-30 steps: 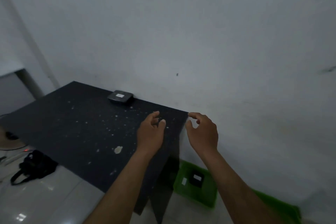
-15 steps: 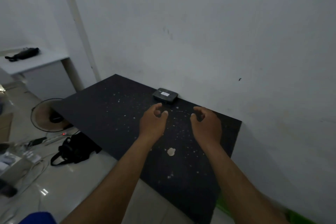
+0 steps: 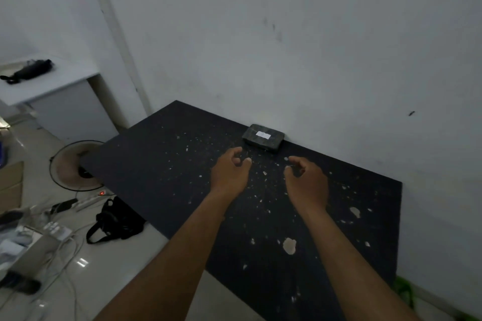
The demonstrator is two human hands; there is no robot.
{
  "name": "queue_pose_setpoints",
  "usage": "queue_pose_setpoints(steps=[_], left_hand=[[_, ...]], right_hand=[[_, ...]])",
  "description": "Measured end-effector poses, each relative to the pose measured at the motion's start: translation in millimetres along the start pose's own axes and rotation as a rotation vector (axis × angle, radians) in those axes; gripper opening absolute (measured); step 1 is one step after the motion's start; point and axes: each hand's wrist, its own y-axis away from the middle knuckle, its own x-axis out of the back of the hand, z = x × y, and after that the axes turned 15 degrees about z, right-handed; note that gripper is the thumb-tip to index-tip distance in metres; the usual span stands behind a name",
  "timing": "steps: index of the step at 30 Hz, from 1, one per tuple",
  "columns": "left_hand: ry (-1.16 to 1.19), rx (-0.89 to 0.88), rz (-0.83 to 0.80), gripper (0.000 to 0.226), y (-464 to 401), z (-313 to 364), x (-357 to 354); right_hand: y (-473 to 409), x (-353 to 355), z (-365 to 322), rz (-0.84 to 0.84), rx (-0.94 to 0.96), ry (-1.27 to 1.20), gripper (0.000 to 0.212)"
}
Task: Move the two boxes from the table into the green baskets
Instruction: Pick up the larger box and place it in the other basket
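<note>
— So where does the box (image 3: 263, 137) sit?

— Flat on the black table (image 3: 161, 164), at its far edge, pushed up against the white wall (image 3: 287, 47), with a small white label facing up. It is the only box visible on the tabletop.

— And the hands?

— Both are held out over the middle of the table, on the near side of the box and short of it. The left hand (image 3: 229, 174) has thumb and fingers curled into a loose, narrow gap, holding nothing. The right hand (image 3: 306, 181) is much the same, thumb and forefinger close together, also empty. Neither touches the box.

— Why are the two of them carried side by side like that?

— Judging by the pose, they flank the line to the box, so either one could close on its short sides or both could take an end; the half-curled fingers look pre-shaped for a low, flat object.

— What about the baskets?

— Only a sliver of green (image 3: 403, 292) shows past the table's near right corner, low against the wall; whether it is a basket cannot be told from this. Off the left edge, a fan (image 3: 74, 167) and a black bag (image 3: 114, 221) lie on the floor.
</note>
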Motion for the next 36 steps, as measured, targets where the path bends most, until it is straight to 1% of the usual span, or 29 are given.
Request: queue_pose_setpoints(steps=[5, 10, 15, 19, 25, 29, 33, 36], left_hand=[[-0.129, -0.008, -0.089, 0.047, -61.7, -8.1, -29.7], [-0.149, 0.038, -0.151, 0.047, -111.1, -19.0, -65.1], [-0.188, 0.054, -0.220, 0.045, -152.7, -38.1, -91.8], [-0.216, 0.052, -0.282, 0.048, -195.7, -56.7, -111.6], [-0.319, 0.022, -0.384, 0.049, -268.6, -85.5, -141.3], [-0.387, 0.029, -0.409, 0.053, -313.4, -104.0, -166.3], [-0.423, 0.060, -0.450, 0.059, -346.4, -115.3, -190.0], [-0.363, 0.084, -0.477, 0.052, -361.3, -120.7, -205.4]], right_hand=[[-47.4, -54.8, 7.2, -0.012, -0.092, 0.018, 0.034], [-83.3, -95.4, 19.1, -0.050, -0.147, 0.091, 0.037], [-101.5, -127.2, 29.0, -0.055, -0.226, 0.162, 0.038], [-111.6, -158.0, 34.2, -0.044, -0.295, 0.213, 0.041], [-130.0, -208.1, 34.8, -0.049, -0.416, 0.300, 0.049], [-145.4, -249.9, 47.2, -0.075, -0.474, 0.365, 0.067], [-157.8, -279.2, 62.3, -0.196, -0.532, 0.520, 0.096], [-161.3, -292.9, 71.8, -0.263, -0.528, 0.641, 0.111]])
